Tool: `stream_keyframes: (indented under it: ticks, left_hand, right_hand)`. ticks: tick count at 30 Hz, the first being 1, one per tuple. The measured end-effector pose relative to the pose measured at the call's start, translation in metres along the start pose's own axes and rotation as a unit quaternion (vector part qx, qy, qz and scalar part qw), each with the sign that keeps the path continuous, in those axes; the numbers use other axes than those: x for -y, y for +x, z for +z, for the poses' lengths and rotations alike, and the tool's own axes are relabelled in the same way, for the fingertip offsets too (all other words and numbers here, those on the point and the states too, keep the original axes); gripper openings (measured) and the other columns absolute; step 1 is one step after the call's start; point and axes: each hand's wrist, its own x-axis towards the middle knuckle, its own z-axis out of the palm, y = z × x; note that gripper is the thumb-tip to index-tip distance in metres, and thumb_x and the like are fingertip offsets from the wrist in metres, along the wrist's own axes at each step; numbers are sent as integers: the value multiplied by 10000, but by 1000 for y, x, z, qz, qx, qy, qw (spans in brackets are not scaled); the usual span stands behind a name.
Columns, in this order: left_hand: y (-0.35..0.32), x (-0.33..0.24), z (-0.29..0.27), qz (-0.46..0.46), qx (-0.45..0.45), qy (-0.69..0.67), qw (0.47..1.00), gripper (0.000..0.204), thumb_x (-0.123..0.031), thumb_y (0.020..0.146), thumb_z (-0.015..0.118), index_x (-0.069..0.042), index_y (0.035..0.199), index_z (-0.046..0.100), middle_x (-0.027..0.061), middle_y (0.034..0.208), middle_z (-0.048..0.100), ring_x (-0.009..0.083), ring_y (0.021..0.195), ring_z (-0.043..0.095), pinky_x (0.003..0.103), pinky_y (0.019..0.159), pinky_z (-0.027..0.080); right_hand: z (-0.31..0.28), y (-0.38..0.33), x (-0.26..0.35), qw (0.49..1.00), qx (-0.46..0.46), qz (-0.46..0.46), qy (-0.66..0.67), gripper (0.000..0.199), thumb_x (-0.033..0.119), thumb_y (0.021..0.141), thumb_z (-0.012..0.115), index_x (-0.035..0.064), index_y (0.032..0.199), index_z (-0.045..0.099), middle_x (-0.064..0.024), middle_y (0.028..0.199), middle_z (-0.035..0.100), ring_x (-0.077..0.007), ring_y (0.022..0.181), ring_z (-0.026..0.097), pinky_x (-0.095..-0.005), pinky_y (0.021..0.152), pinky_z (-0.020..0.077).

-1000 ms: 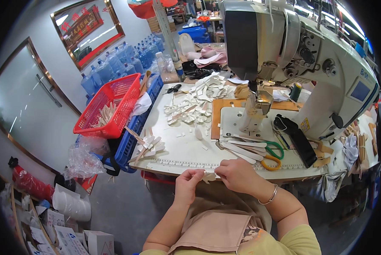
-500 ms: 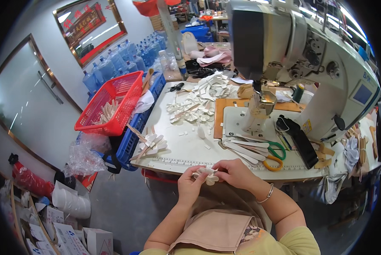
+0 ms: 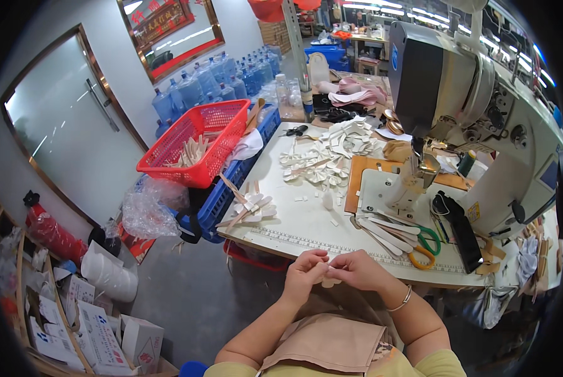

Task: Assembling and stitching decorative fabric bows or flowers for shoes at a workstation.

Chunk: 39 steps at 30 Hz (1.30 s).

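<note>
In front of my lap, just off the table's near edge, both hands meet at a small white scalloped piece (image 3: 330,283) that looks like a flower. My left hand (image 3: 302,277) is closed with its thumb and fingers pinched at the piece. My right hand (image 3: 359,271), a bangle on its wrist, pinches it from the other side. Fingers hide most of the piece; only its lower lobes show. On the white table lies a pile of similar white pieces (image 3: 319,164), and a smaller bunch with tan strips (image 3: 254,208) lies at the left edge.
A sewing machine (image 3: 451,81) stands at the right of the table. Near it lie long white strips (image 3: 388,234), scissors with orange handles (image 3: 422,257) and a black phone-like object (image 3: 457,232). A red basket (image 3: 209,122) sits on a blue crate (image 3: 215,213) at the left.
The view has swung left, so the table and machine appear farther right. My fingers have closed in over the white piece, which shows less than before.
</note>
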Motion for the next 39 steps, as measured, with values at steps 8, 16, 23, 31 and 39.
stream_keyframes:
  ticks: [8,16,23,31,39]
  left_hand:
    - [6,-20,-30,-26,-103,-103,989,45,9,799,570,-1,839,585,97,1057,555,139,888,566,238,768,454]
    - [9,-43,-35,-54,-6,89,995,306,-50,775,672,-1,1043,534,48,916,609,92,819,572,217,719,462]
    - [51,-73,-88,275,-109,308,904,198,35,661,711,-50,806,605,73,848,612,225,886,583,315,804,446]
    - [110,-72,-188,246,-13,608,755,351,-214,541,808,-87,825,646,59,895,625,286,1003,547,370,902,404]
    - [163,-67,-95,224,23,502,835,327,-144,695,698,-33,989,610,143,1076,569,305,999,548,356,884,423]
  right_hand:
    - [1,15,13,996,22,4,-90,215,259,796,611,53,835,657,-92,607,584,-145,517,511,-278,538,430]
    - [1,51,9,995,44,60,71,283,278,809,612,10,879,670,-48,701,632,-84,643,543,-244,620,450]
    - [-7,52,-4,989,-138,-4,54,278,233,847,577,3,994,634,-100,885,661,-141,778,599,-253,715,464]
    - [-2,23,-24,983,-179,-12,-28,210,176,797,632,13,928,655,-119,808,657,-152,708,612,-261,676,480]
    - [9,20,-38,942,-281,-107,-151,100,109,765,618,30,825,633,-115,780,608,-273,727,585,-334,670,480]
